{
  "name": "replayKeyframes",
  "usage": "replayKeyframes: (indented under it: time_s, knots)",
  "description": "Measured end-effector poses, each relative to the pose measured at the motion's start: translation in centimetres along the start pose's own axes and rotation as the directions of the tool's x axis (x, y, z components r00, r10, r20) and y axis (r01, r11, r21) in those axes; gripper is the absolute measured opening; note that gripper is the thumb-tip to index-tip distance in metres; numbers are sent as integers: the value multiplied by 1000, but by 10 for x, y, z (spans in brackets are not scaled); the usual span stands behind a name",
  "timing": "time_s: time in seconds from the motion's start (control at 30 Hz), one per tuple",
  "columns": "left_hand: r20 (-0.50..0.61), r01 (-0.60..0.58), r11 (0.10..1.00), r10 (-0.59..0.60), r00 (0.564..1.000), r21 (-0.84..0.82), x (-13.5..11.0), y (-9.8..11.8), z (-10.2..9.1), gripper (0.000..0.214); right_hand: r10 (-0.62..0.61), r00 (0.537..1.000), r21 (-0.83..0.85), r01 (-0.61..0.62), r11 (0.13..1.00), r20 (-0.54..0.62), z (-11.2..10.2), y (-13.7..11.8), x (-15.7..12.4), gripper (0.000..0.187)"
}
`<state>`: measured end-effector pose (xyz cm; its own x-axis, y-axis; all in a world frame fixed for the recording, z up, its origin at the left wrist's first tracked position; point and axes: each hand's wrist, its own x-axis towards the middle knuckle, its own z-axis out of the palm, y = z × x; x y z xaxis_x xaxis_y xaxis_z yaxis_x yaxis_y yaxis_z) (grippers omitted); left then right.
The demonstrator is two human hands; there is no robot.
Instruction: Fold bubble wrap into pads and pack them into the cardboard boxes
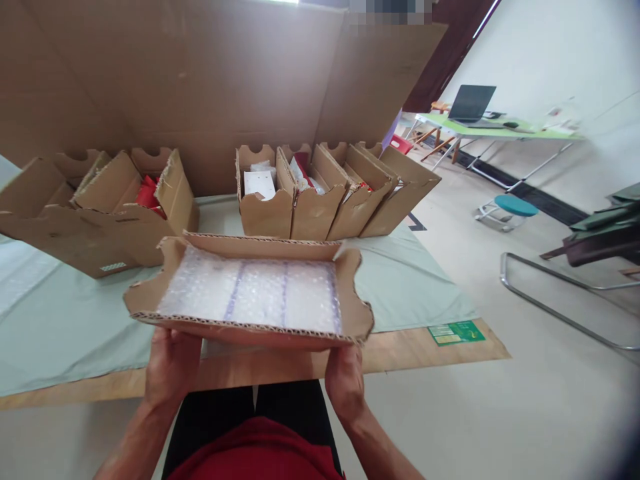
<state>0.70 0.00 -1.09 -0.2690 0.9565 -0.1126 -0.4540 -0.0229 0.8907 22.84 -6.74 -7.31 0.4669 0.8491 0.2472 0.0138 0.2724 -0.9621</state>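
Observation:
Between my hands is an open cardboard box point(260, 337) with scooped cut-outs at both short ends. Inside it lies bubble wrap point(257, 290) with a few purple stripes, filling most of the width. My left hand point(173, 363) grips the near wall low at the left, its fingers hidden under the box. My right hand point(345, 377) holds the near right corner from below, with most fingertips out of sight. The box is level, over the front part of the cloth-covered table.
Behind it stand a divided cardboard box point(120, 237) with red packets point(147, 193) and a row of narrow cardboard bins point(310, 213). A tall cardboard panel point(210, 87) rises at the back. On the right are a teal stool point(516, 205), a metal-framed chair point(550, 303) and a laptop point(473, 107).

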Motion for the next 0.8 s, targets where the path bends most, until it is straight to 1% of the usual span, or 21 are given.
replayKeyframes:
  time_s: [0.07,0.1,0.13,0.2,0.23,0.27,0.3,0.33,0.37,0.43,0.47,0.5,0.53,0.57,0.6,0.63,0.7,0.73,0.8]
  knots:
    - [8,-105,994,105,994,-12,-1,5,8,60,8,1000,90,-6,996,-24,9,-9,20,62]
    - [23,-124,992,124,992,-17,-3,3,13,63,4,998,134,5,991,-70,7,-13,26,60]
    - [43,-122,992,123,991,-22,-6,-4,19,67,-8,990,172,32,985,-138,1,-17,30,57]
    - [122,-74,997,77,990,-22,-15,-26,28,72,-67,955,204,131,970,-290,-21,-24,29,48]
    - [183,-41,999,44,982,-20,-21,-37,30,72,-106,931,196,183,963,-351,-33,-27,26,43]
    - [254,-5,1000,8,967,-14,-28,-47,30,70,-140,909,176,223,959,-392,-44,-28,20,39]
    - [301,32,999,-28,953,-10,-33,-53,27,68,-147,895,161,233,959,-421,-52,-28,14,37]
    - [316,58,998,-52,947,-9,-37,-55,23,66,-130,891,159,219,963,-436,-54,-26,8,37]
    - [293,69,998,-62,954,-12,-39,-51,18,66,-93,897,171,183,968,-432,-50,-23,3,38]
    - [156,23,999,-18,988,-27,-35,-32,7,67,12,930,217,74,973,-368,-26,-16,0,46]
    - [77,-26,999,28,997,-30,-31,-20,4,68,49,948,224,24,974,-315,-10,-14,4,52]
    - [9,-79,996,79,997,-29,-26,-8,4,68,69,962,209,-13,978,-265,5,-13,11,57]
    - [-31,-121,992,120,992,-26,-22,0,5,68,73,970,180,-31,983,-230,16,-13,19,62]
    - [-47,-144,989,142,989,-24,-20,4,7,69,63,975,145,-33,989,-211,23,-16,29,65]
    - [-41,-145,989,144,989,-26,-20,2,10,71,43,978,108,-21,994,-204,24,-20,37,67]
    - [-13,-126,992,125,992,-27,-23,-5,12,73,20,979,76,-4,997,-204,19,-26,44,68]
    - [101,-51,999,52,993,-12,-33,-29,14,76,-25,978,19,30,999,-207,-3,-39,52,68]
    - [178,-12,1000,10,984,14,-40,-44,13,76,-48,978,-19,46,999,-204,-16,-45,53,67]
    - [293,21,995,-48,955,95,-53,-69,7,74,-91,977,-107,72,992,-191,-39,-52,50,66]
